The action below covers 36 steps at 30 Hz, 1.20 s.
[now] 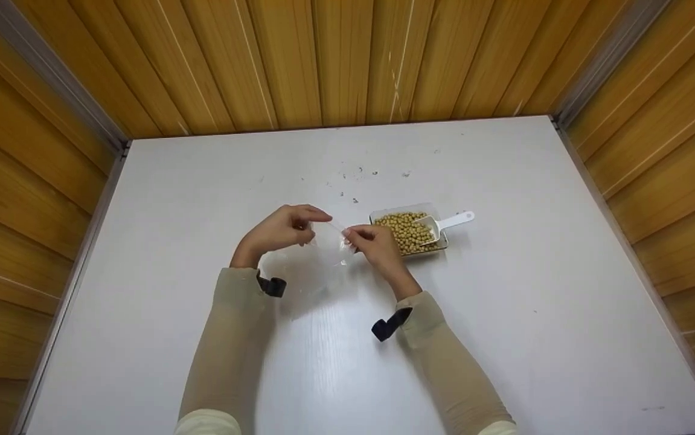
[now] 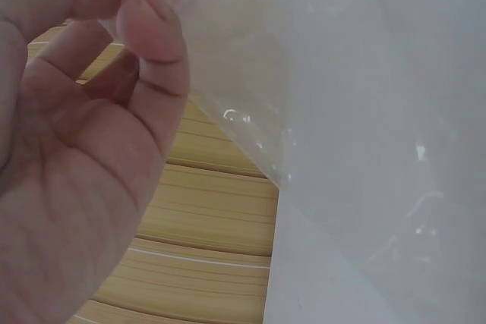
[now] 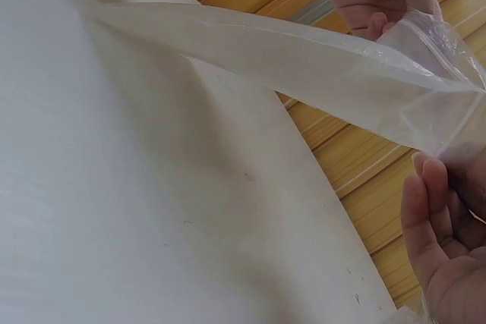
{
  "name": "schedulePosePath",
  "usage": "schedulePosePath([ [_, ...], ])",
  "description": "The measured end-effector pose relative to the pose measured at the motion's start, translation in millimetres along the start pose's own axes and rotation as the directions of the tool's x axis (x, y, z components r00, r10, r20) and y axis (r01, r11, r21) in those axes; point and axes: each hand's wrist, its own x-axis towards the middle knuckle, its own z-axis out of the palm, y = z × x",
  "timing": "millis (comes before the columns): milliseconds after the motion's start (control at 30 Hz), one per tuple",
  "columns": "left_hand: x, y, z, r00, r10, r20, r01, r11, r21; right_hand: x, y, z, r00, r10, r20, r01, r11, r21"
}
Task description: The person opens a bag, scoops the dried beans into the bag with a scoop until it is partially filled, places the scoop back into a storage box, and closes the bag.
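Note:
A clear plastic bag (image 1: pixel 317 269) hangs between the two hands over the white table. My left hand (image 1: pixel 282 231) pinches one upper corner of it between thumb and fingers. At the other end of the bag's top edge, my right hand (image 1: pixel 381 249) pinches the film with its fingertips. In the right wrist view the bag (image 3: pixel 281 51) stretches out long and flat, with folds near its mouth. The left wrist view has the see-through film (image 2: pixel 342 127) spread beside the thumb.
Just beyond the right hand stands a clear rectangular container (image 1: pixel 430 249) of yellowish beans (image 1: pixel 404 229). A white scoop (image 1: pixel 456 219) lies in the beans, its handle over the right rim. Small dark marks (image 1: pixel 355 200) dot the table (image 1: pixel 534 241); wood-look panels (image 1: pixel 347 60) surround it.

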Motion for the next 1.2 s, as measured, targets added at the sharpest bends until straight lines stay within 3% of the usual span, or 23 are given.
schedulePosePath([
  [267,1.0,-1.5,-0.4,1.0,-0.023,0.018,0.023,1.0,-0.008,-0.1,-0.1,0.9,1.0,0.002,-0.025,-0.001,1.0,0.023],
  [600,0.4,-0.4,1.2,0.999,0.008,0.048,-0.007,1.0,-0.024,0.8,0.3,-6.2,0.996,0.059,0.067,-0.061,0.998,0.024],
  [867,0.3,4.4,0.4,0.998,0.019,0.062,-0.019,1.0,0.002,-5.4,-14.7,-12.1,0.99,0.071,0.123,-0.073,0.997,0.007],
  [967,2.7,1.1,0.9,0.997,0.024,0.067,-0.024,1.0,0.008,-0.5,-6.0,-13.9,0.988,0.082,0.128,-0.085,0.996,0.017],
  [1200,5.4,3.0,2.6,0.996,0.027,0.081,-0.031,0.999,0.045,-0.1,-10.8,-26.1,0.99,0.07,0.123,-0.067,0.997,-0.029],
])
